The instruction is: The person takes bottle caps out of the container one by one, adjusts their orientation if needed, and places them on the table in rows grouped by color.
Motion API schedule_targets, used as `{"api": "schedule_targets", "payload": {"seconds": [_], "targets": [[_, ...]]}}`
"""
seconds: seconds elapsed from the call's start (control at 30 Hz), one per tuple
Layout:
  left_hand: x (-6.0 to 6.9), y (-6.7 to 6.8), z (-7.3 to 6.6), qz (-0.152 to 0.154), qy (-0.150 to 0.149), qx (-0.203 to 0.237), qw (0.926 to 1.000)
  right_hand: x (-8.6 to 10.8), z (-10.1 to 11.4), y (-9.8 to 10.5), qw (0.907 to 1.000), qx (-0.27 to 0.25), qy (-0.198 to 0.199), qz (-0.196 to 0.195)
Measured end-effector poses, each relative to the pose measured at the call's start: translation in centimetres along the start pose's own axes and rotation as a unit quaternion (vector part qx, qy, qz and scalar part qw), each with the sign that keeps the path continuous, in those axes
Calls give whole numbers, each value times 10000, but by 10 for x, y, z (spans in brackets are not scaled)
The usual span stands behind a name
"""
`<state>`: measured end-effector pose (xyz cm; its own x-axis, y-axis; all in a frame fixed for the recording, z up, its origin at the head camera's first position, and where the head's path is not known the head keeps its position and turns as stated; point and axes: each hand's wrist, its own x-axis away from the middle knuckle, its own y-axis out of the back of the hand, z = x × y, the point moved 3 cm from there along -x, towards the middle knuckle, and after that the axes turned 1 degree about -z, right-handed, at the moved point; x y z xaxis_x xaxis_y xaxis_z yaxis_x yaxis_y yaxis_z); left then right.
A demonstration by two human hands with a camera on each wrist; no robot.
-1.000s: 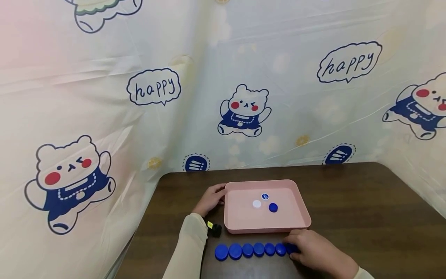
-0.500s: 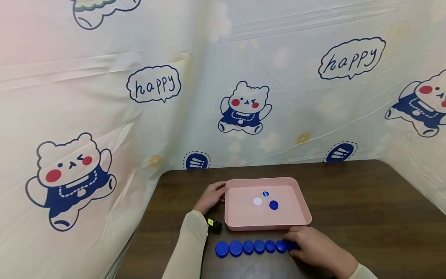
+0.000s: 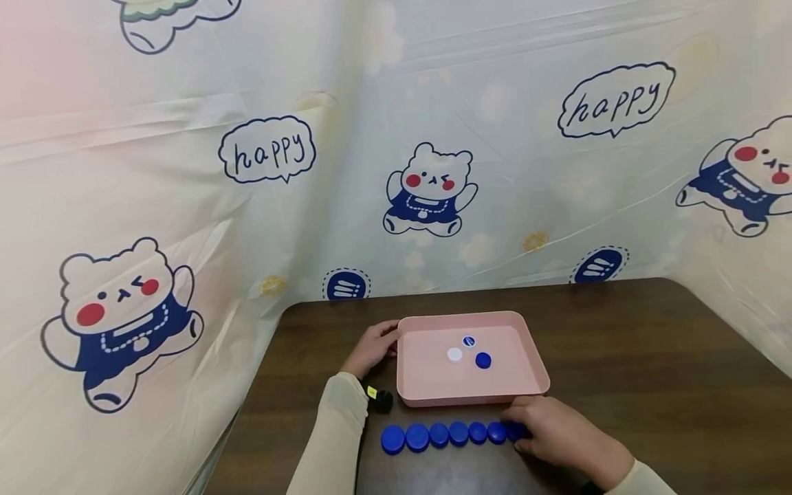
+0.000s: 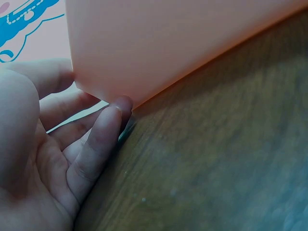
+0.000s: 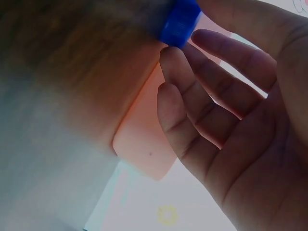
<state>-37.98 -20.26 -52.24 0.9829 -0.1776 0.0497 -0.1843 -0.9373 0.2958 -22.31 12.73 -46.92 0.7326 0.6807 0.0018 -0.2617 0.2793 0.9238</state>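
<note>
A row of several blue bottle caps point(image 3: 458, 433) lies on the table in front of a pink tray point(image 3: 470, 397). At the row's right end, my right hand point(image 3: 562, 433) pinches the last blue cap point(image 5: 180, 23) between thumb and fingertip, its other fingers loosely bent. My left hand point(image 3: 371, 349) rests at the tray's left side, fingers touching its wall near a corner point(image 4: 110, 82) in the left wrist view. Inside the tray lie a white cap point(image 3: 454, 355), a blue cap point(image 3: 483, 360) and a blue-and-white cap point(image 3: 469, 342).
The dark wooden table point(image 3: 637, 357) extends right of the tray and behind it. A small black object with a yellow label point(image 3: 381, 399) sits by the left wrist. A printed cloth point(image 3: 346, 206) hangs behind and beside the table.
The head view has shifted slightly. Both hands, the row of caps and the tray keep about the same places relative to each other.
</note>
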Motion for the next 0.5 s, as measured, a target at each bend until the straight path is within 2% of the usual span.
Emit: {"api": "schedule_targets", "payload": {"seconds": [0.33, 0.5], "targets": [[-3, 3, 0, -33, -25, 71, 10000, 0, 1, 18, 9998, 4, -125, -156], [-3, 2, 1, 10, -14, 114, 9999, -5, 2, 27, 9995, -3, -11, -315]]}}
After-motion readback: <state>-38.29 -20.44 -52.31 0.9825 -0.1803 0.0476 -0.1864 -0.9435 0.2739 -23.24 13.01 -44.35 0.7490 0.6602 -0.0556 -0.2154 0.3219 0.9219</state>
